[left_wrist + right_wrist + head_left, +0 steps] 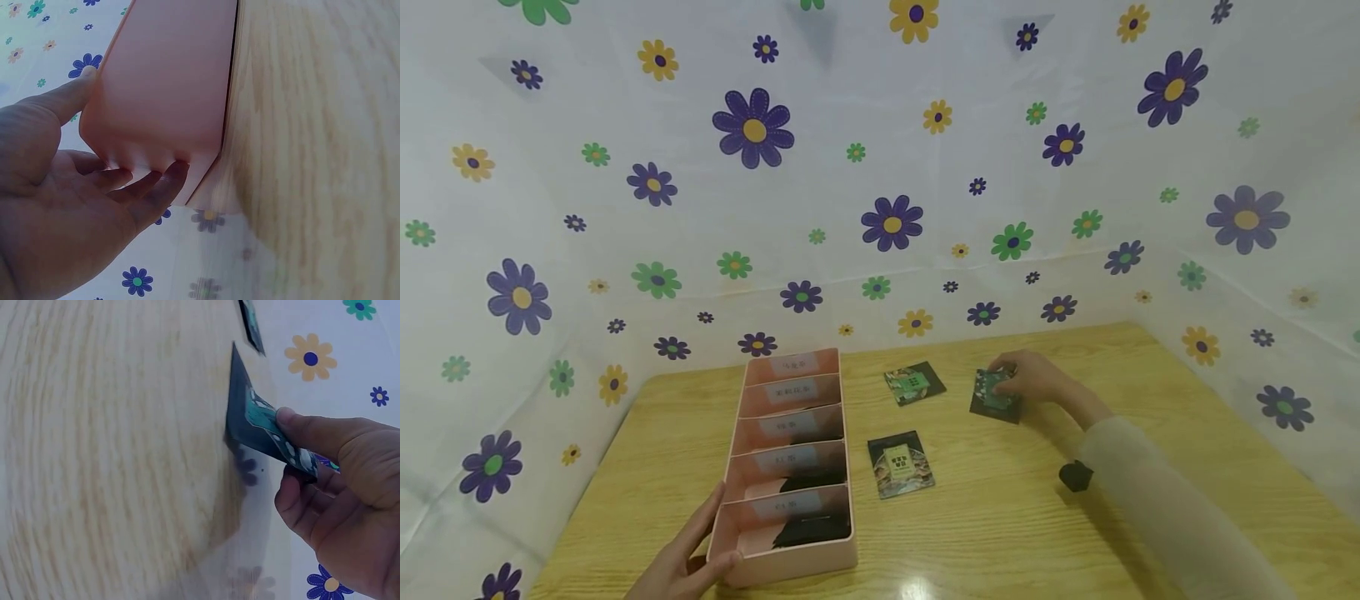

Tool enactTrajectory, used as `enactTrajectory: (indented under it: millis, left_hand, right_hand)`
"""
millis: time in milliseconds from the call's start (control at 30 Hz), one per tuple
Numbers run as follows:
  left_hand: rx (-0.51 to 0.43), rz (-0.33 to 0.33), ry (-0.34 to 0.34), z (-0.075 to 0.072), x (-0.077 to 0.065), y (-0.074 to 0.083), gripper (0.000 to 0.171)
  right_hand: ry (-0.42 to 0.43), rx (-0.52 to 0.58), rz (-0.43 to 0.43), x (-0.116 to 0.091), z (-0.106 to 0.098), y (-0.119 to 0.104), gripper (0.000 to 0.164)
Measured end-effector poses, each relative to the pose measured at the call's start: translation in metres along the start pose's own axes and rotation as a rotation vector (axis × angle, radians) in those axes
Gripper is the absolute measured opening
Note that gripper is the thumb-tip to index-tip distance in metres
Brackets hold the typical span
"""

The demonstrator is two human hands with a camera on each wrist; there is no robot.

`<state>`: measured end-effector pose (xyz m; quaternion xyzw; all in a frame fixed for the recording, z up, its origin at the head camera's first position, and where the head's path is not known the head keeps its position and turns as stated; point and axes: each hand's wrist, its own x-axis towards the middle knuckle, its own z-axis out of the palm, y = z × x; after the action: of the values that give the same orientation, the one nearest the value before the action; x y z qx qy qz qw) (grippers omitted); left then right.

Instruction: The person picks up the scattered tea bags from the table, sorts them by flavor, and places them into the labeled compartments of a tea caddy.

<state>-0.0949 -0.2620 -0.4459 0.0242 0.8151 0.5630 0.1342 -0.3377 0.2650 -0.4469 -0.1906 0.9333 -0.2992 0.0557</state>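
My right hand [1033, 379] pinches a dark tea sachet [256, 425] with a green label between thumb and fingers, its far end tilted over the table in the right wrist view. At the near left corner of a long pink divided box [850, 554], my left hand [688, 550] grips the wall, thumb on one side and fingers against the other. Printed labels mark the compartments, and dark sachets [812, 529] lie in several of them. Between box and right hand are two more sachets: one with a green label [913, 383], one with a pale yellow label [901, 464].
The wooden table [992, 533] carries everything. A white flower-print cloth [850, 183] rises behind it and along both sides. Beside the right sleeve [1172, 500] a small black object [1076, 476] shows near the forearm.
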Motion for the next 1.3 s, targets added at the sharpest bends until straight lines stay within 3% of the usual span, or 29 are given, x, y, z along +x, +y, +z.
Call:
enactTrajectory:
  millis: [433, 633, 867, 1100, 1300]
  left_hand:
    - [-0.007, -0.022, -0.004, -0.001, -0.001, -0.002, 0.088]
    - [-0.003, -0.004, -0.004, -0.001, 0.0, -0.002, 0.087]
    - [0.013, -0.013, 0.006, -0.001, 0.0, -0.001, 0.086]
    - [0.002, 0.005, -0.006, -0.001, 0.001, -0.001, 0.085]
    - [-0.003, 0.018, -0.007, -0.001, 0.001, -0.002, 0.086]
  right_hand:
    - [0.004, 0.024, -0.058, -0.013, -0.014, -0.003, 0.035]
    - [-0.032, 0.159, -0.029, -0.019, -0.019, -0.011, 0.042]
    - [-0.035, 0.247, -0.078, -0.026, -0.022, -0.041, 0.048]
    - [0.059, 0.253, -0.074, -0.02, -0.015, -0.075, 0.046]
    - [0.082, 0.335, -0.135, -0.013, -0.007, -0.095, 0.04]
